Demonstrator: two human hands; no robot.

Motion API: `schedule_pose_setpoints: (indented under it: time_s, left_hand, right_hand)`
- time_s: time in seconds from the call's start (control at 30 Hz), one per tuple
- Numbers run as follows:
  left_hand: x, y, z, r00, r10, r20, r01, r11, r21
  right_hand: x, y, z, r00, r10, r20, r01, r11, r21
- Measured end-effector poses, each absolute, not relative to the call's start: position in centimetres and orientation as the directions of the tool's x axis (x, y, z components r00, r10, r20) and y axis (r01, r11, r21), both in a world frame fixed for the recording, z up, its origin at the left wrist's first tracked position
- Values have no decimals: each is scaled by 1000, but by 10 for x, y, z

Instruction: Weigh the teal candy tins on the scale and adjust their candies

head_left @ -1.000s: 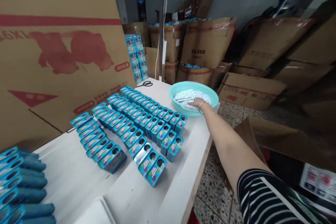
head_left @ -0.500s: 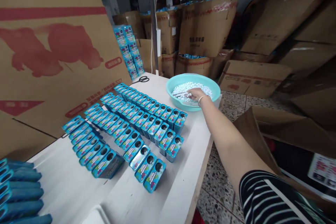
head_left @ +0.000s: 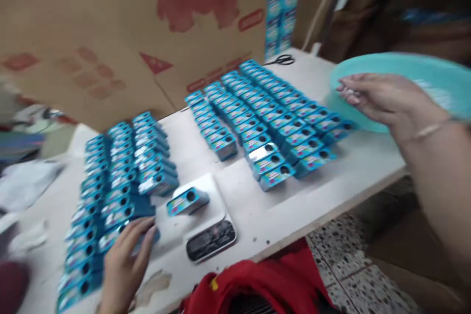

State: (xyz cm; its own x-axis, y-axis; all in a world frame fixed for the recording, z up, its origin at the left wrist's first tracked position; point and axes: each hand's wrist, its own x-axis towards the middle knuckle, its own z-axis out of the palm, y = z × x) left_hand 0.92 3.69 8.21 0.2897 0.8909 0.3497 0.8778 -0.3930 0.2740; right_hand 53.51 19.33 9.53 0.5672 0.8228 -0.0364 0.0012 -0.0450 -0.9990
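Nothing reading clearly: motion blur smearing every print. Showing only red marks and oval and triangle labels on the cardboard sheet (head_left: pixel 154 34), colourful but illegible lid labels on the blue tins (head_left: pixel 272 117), and a dark, unreadable display on the scale (head_left: pixel 210 240).

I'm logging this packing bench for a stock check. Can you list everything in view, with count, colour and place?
tins on the right: dozens in rows, blue with a round hole in each top, right half of the table.
tins on the left: dozens in rows, blue, left half of the table.
single tin: one, blue, on the scale.
scale: one, white with a dark display, table's near edge.
basin: one, turquoise, far right of the table.
scissors: one pair, black, far end of the table.
cardboard sheet: one, brown with red print, behind the table.
table: one, white.
red cloth: one, below the near edge.
left hand: on the nearest left tins.
right hand: over the basin's rim, fingers pinched; contents blurred.
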Motion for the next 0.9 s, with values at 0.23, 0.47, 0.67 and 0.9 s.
schedule_pose_setpoints:
  time_s: [0.23, 0.47, 0.67, 0.9]
  left_hand:
    - [14, -2, 64, 221, 917, 331, 840, -352, 414]
    - [-8, -35, 42, 177, 912, 371, 796, -354, 490]
    - [-21, -44, 30, 137, 912, 388, 778, -341, 527]
    - [-20, -42, 24, 104, 918, 381, 754, -323, 571]
  right_hand:
    - [324, 132, 120, -408, 909, -81, 255, 29, -966]
    - [233, 119, 113, -658, 749, -71, 601, 467, -649]
    - [222, 116, 108, -682, 719, -130, 674, 550, -493]
    - [221, 114, 106, -682, 717, -145, 699, 580, -419]
